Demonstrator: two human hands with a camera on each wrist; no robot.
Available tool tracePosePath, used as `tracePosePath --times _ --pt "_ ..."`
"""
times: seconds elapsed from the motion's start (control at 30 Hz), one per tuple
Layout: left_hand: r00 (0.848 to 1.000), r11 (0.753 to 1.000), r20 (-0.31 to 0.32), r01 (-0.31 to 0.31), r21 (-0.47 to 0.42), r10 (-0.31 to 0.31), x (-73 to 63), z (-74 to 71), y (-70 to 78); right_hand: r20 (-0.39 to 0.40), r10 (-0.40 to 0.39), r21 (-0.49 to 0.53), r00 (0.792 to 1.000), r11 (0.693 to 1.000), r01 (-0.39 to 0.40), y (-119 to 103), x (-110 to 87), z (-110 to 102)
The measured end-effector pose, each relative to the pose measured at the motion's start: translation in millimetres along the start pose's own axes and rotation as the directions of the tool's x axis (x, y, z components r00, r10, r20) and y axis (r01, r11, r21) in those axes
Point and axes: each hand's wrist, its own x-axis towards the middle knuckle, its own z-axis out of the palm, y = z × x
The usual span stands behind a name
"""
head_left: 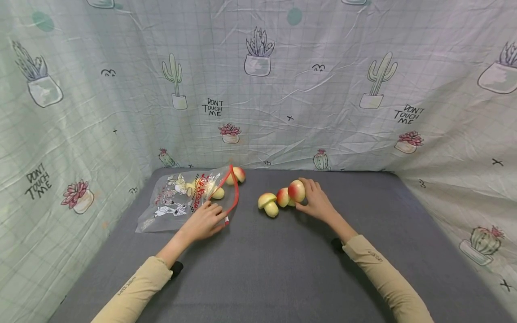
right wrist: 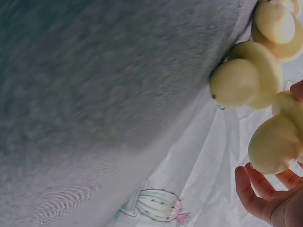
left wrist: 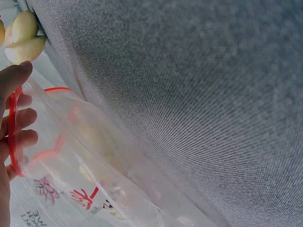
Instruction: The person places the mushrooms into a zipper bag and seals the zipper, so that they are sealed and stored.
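Right hand (head_left: 317, 201) pinches a round-capped yellow mushroom (head_left: 296, 190), its red blush visible only from my head view; left hand (head_left: 203, 220) grips a clear, red-rimmed plastic bag (head_left: 167, 208).

Across the lower middle of my view I have a woven, dark grey tabletop (head_left: 258, 278). A pale, wrinkled, grid-lined cloth curtain (head_left: 299, 101) fills the top and both sides; I see a printed green potted cactus (head_left: 378, 80) at upper right.

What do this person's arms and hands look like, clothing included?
The left sleeve and right sleeve are tan, each with small dark lettering. A black object shows by each cuff, too indistinct to identify. The left hand and right hand are ungloved.
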Motion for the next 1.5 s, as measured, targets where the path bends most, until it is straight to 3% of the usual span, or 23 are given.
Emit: tracePosePath --times 0.47,0.8,1.23,1.5 --pt "0.999 0.999 0.019 0.027 -0.02 -0.026 -1.9 -2.2 0.3 0.007 0.003 -0.036 1.0 0.999 -0.003 -33.2 8.4 -3.1" --pt "0.999 0.999 0.034 0.034 -0.001 -0.034 -3.1 -3.6 1.5 -0.003 -0.039 -0.038 0.999 0.999 0.038 -58.9 21.5 1.3" --pt "0.999 0.999 0.009 0.037 0.013 -0.037 -4.2 -3.3 4.9 0.085 -0.084 -0.075 0.993 0.993 0.091 -89.0 39.8 20.6" --pt "0.999 0.999 -0.006 0.039 0.004 -0.039 -5.0 -3.6 5.6 0.081 -0.114 -0.083 0.99 0.989 0.121 -100.8 50.6 32.6"
